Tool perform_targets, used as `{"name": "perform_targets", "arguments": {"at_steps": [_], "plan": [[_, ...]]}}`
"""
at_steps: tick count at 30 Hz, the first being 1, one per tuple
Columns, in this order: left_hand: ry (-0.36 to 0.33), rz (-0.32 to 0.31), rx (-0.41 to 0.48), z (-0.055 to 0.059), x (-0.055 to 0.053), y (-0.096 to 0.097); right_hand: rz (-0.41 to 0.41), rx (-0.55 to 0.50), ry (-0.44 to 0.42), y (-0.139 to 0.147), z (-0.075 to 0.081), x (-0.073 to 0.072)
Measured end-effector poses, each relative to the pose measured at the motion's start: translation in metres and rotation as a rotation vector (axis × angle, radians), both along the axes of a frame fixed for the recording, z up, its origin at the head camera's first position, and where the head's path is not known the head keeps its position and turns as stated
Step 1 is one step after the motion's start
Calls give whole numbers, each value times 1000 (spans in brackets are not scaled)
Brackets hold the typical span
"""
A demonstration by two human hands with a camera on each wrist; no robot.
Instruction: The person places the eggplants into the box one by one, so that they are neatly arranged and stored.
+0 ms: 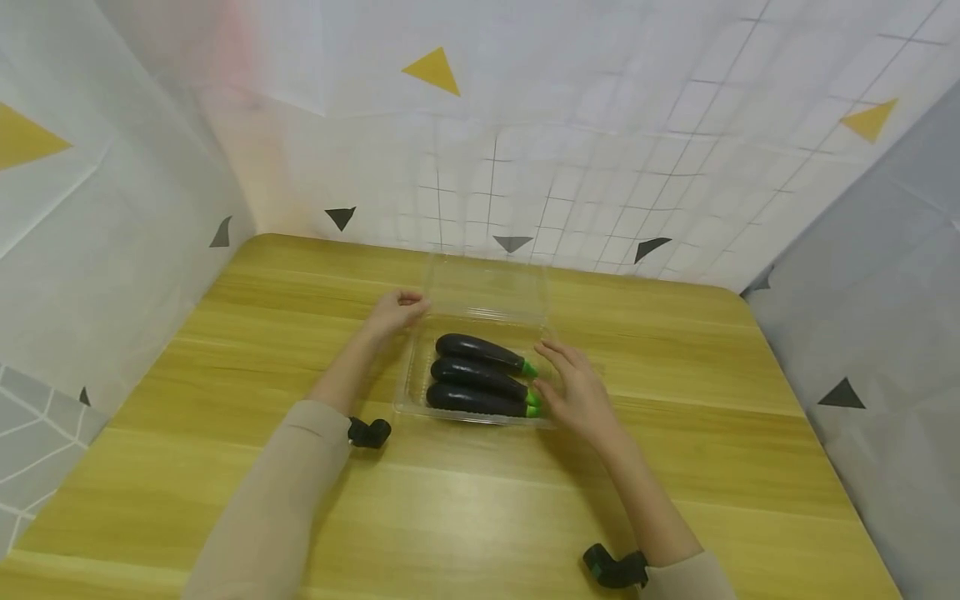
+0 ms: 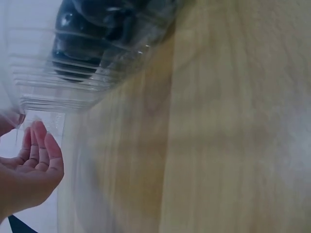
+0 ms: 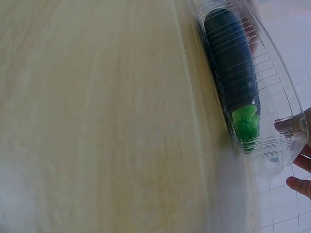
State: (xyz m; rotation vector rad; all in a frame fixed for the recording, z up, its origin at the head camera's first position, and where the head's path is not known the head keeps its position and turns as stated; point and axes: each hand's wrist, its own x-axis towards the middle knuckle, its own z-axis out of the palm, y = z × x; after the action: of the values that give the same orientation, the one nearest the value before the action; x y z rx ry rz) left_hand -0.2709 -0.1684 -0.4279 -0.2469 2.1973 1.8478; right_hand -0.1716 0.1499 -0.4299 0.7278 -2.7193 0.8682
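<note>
A clear plastic clamshell box (image 1: pixel 414 392) lies on the table with its lid (image 1: pixel 487 283) folded back toward the wall. Three dark eggplants (image 1: pixel 480 375) rest side by side in its base, their green stem ends toward the right; one eggplant (image 3: pixel 231 58) shows through the ribbed side in the right wrist view. My left hand (image 1: pixel 393 315) is at the back left corner near the hinge, its fingers (image 2: pixel 41 145) loosely bent beside the plastic. At the right rim, my right hand (image 1: pixel 576 390) has spread fingers, with a fingertip (image 3: pixel 286 126) seen by the wall.
The wooden table (image 1: pixel 465 508) runs up to a white patterned sheet (image 1: pixel 360 158) behind, with more sheets at left and right. A black camera mount (image 1: pixel 369 433) sits on the left wrist and another mount (image 1: pixel 615 567) on the right.
</note>
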Motion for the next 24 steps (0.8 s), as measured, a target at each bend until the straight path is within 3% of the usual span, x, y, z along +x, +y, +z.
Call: {"name": "perform_targets", "arguments": {"at_steps": [5, 24], "plan": [[27, 28, 27, 2, -1, 3, -6, 4, -4, 0, 0, 0], [296, 118, 75, -6, 5, 9, 0, -14, 10, 0, -1, 1]]}}
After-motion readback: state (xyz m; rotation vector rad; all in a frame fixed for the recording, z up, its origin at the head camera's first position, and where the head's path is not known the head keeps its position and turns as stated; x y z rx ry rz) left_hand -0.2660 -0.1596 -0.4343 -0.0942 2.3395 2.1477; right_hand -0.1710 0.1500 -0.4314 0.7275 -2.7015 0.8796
